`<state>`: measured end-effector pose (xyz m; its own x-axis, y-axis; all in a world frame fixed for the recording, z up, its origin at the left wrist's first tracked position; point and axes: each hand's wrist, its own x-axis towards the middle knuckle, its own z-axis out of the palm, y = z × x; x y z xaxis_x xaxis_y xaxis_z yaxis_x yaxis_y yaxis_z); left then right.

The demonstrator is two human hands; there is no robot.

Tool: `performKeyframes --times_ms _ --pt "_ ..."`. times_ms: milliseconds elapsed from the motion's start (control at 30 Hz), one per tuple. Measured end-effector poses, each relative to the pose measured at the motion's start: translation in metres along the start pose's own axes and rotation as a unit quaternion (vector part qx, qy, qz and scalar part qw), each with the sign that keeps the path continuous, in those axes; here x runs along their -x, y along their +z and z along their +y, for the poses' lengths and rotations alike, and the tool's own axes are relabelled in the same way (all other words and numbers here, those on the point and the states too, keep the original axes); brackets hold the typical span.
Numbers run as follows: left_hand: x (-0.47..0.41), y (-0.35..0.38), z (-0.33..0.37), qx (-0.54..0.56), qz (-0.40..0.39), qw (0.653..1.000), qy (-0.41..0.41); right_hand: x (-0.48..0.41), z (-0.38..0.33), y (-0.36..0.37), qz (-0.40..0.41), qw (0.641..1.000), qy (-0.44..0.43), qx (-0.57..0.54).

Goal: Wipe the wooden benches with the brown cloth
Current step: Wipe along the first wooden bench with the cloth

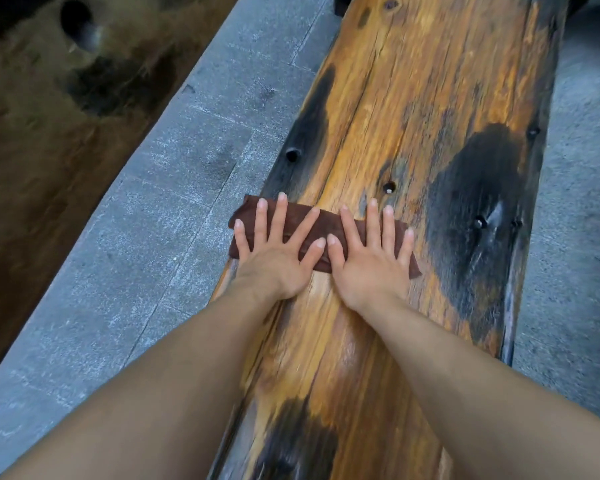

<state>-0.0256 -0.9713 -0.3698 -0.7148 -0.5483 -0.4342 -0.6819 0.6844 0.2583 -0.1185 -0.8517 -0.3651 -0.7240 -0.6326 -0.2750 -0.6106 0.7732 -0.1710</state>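
Observation:
A long wooden bench (413,109), orange-brown with dark charred patches and small holes, runs from the bottom of the view up to the top right. A folded brown cloth (326,225) lies flat across it near the middle, its left end hanging past the bench's left edge. My left hand (274,251) presses flat on the cloth's left half with fingers spread. My right hand (371,258) presses flat on the right half, fingers straight and spread. The two thumbs almost meet at the cloth's centre.
Grey stone paving (153,237) lies to the left of the bench and also to the right (575,237). A second dark wooden surface (42,133) with a round hole fills the top left. A large black patch (475,202) marks the bench right of the cloth.

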Motion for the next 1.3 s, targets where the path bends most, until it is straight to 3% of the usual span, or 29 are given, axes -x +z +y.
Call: performKeyframes --times_ms 367,633,867,1300 --pt "-0.062 -0.02 0.011 -0.007 0.043 0.999 0.022 -0.061 0.005 -0.014 0.018 1.0 0.001 -0.004" --pt "-0.053 -0.02 0.019 0.0 0.046 0.999 -0.004 -0.064 0.005 -0.017 0.006 1.0 -0.01 0.001" --pt "-0.017 -0.001 0.048 0.014 0.036 0.998 -0.049 -0.039 0.029 -0.022 -0.006 0.999 -0.047 0.009" --pt "0.075 0.062 0.157 -0.02 0.001 0.999 -0.03 0.066 0.144 -0.026 -0.047 0.999 0.003 0.014"
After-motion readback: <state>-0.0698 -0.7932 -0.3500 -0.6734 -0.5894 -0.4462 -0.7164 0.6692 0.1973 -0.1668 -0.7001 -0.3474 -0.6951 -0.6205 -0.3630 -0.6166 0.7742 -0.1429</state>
